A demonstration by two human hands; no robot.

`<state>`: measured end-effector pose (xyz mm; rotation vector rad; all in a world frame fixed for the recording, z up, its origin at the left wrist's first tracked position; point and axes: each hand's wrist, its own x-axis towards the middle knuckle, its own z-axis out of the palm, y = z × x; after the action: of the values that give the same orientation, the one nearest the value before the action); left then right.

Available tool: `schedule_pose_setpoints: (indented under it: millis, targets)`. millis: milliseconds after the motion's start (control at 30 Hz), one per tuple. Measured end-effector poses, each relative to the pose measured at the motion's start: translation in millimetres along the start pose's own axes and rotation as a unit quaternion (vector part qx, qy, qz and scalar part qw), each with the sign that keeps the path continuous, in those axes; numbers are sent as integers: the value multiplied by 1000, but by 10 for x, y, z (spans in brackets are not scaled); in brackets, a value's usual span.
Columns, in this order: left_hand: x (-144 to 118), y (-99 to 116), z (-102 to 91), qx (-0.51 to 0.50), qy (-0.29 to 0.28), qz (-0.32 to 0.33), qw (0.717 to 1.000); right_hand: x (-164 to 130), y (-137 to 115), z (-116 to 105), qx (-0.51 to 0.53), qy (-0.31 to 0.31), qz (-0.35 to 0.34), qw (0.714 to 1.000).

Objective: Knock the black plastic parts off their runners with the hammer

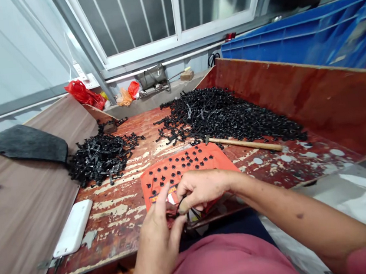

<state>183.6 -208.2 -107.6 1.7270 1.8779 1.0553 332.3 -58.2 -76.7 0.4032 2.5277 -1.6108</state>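
My left hand [159,235] and my right hand [201,189] meet at the near edge of the worn red table [119,213]. Together they pinch a small black plastic piece [174,210] between their fingertips. Just behind them lies an orange sheet [186,165] dotted with several small black parts. A large heap of black plastic parts [229,117] lies at the back right, and a smaller heap [100,156] at the left. A wooden-handled hammer [245,144] rests in front of the large heap.
A white power bank [73,227] with a black cable lies at the left front. A dark cloth [26,142] rests on the brown side board. Blue crates [306,32] stand behind the table's red wall. Red and orange bags [85,95] sit under the window.
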Motion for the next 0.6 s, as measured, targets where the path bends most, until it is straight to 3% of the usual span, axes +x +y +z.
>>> schedule_pose_setpoints:
  millis: [100,233,400,500,600]
  targets:
    - [20,-127,-48,-123,-12,-125,984,-2,33,145,-23,82,4,996]
    - [21,-176,-156,-284,-14,-224,932,-79,-51,350,-83,288,-9,954]
    - [50,-171,-67,-340,-12,-239,909,-70,-53,681,75,280,-31,957]
    - [76,-182,12,-280,-8,-204,938,6,36,816,152,309,-35,938]
    - [23,-192,-55,-74,97,-104,987,25,116,829,114,350,-30,929]
